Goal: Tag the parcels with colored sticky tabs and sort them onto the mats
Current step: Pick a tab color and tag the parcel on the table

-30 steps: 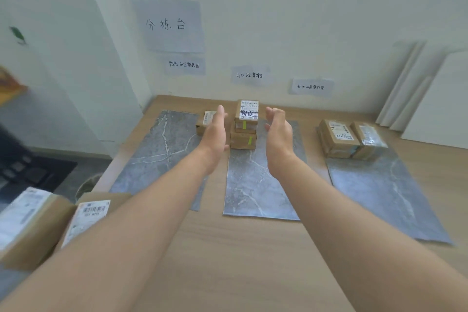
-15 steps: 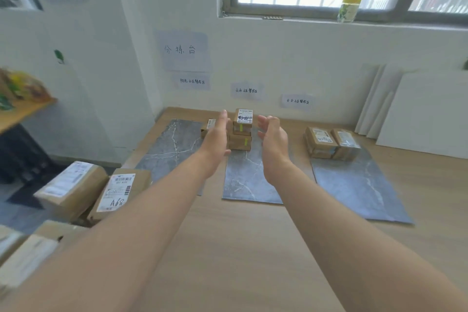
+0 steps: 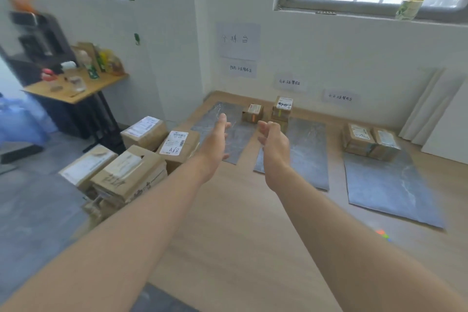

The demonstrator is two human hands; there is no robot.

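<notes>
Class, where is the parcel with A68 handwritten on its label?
In the head view, the A68 parcel lies left of the table, in the pile of parcels beside it, just left of the left hand.

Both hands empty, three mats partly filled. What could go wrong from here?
1. The stacked parcels on the middle mat stand narrow and tall; a brush from the right hand could topple them.
2. The small parcel sits at the far corner of the left mat, close to that stack, so the two groups could get mixed.
</notes>
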